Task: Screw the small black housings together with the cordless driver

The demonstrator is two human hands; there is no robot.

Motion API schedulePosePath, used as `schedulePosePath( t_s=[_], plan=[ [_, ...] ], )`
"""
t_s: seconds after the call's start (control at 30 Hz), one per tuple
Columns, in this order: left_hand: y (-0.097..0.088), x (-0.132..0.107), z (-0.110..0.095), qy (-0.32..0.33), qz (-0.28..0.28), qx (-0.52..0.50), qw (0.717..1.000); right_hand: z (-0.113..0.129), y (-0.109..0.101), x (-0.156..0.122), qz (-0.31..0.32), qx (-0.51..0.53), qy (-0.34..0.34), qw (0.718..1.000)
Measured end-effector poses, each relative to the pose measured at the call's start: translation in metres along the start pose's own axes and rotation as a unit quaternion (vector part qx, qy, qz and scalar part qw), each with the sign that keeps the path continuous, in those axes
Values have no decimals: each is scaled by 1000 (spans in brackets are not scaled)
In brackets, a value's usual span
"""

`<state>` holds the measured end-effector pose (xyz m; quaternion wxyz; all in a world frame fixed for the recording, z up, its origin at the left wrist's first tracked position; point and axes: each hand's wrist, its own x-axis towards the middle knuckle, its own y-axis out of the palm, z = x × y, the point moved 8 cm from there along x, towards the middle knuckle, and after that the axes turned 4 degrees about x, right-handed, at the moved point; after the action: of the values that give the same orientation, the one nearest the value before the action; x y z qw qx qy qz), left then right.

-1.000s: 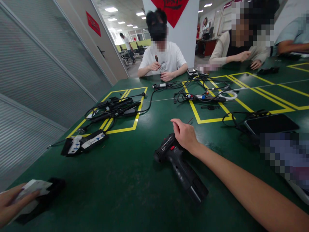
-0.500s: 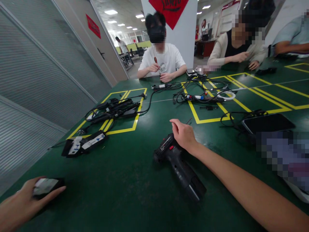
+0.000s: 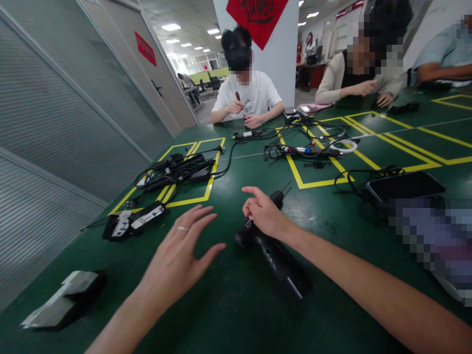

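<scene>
The person's right hand (image 3: 266,215) is resting on top of a black electric screwdriver (image 3: 275,246) that is lying on its side on the green table (image 3: 206,305), near the middle of the near edge. The fingers are curling loosely over the upper body of the tool, with the index finger pointing out to the left, so the hand is touching it more than clamping it; I cannot tell whether it is really gripping. The tool's bit end is pointing away toward the far side of the table, and its thick handle is running back toward the person, under the forearm. The left hand (image 3: 180,255) is hovering open above the table just left of the screwdriver, palm down, fingers spread, a ring showing on one finger, and holding nothing. Well off to the left, close to the table's near corner, a black block with a pale label (image 3: 64,300) is lying by itself. Farther back on the left, a flat black pack with white stickers (image 3: 134,221) is lying beside a yellow taped square holding a tangle of black cables and adapters (image 3: 177,167). Across the table a person in a white shirt (image 3: 248,96) is sitting and holding a small tool in both hands. To the right, a dark tablet (image 3: 405,186) is lying among loose cords.
</scene>
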<state>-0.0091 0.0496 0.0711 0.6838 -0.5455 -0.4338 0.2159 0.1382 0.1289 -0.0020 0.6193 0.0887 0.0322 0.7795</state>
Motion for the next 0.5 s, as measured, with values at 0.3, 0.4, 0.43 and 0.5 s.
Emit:
schedulePosePath(
  t_s=[0.3, 0.4, 0.43, 0.5],
  plan=[
    [42, 68, -45, 43, -35, -150, 987, -1, -3, -2, 15, 140, 66, 988],
    [44, 66, -42, 52, -23, -145, 988, -5, -1, -4, 24, 145, 110, 983],
    [45, 64, -42, 62, -11, -146, 987, -7, 0, -4, 27, 153, 120, 980],
    [47, 61, -41, 77, 10, -156, 985, -11, 2, -4, 32, 178, 130, 975]
  ],
)
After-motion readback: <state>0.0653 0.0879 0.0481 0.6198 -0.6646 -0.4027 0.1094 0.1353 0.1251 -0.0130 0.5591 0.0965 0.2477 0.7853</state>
